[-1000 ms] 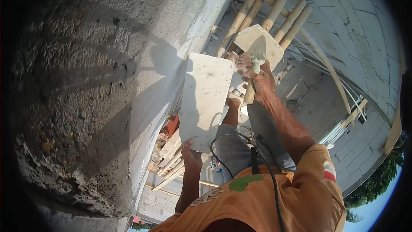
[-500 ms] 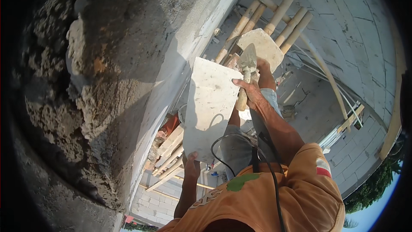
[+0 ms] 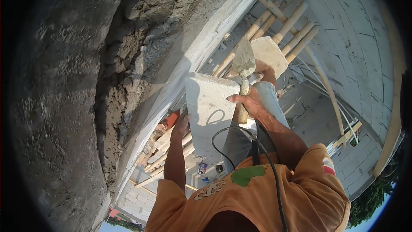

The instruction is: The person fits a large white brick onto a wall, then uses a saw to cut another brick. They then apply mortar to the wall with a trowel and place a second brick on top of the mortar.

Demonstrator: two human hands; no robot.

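Note:
A pale concrete block is held in front of my body, close to the wall's edge. My left hand presses against the block's left side, its fingers partly hidden behind it. My right hand is closed round the wooden handle of a pointed trowel; the thumb also reaches the block's right edge. The trowel's blade, smeared with grey mortar, points away from me. Beyond it, near my foot, is a pale angular slab.
On the left runs a wall with rough wet mortar along its top. Bamboo poles extend below, at the far side. A black cable hangs over my orange shirt. A grey block wall rises at the right.
My left hand has moved from the block's lower corner up its left side. The block has tilted, showing its far edge. The view has shifted, showing more mortar along the wall.

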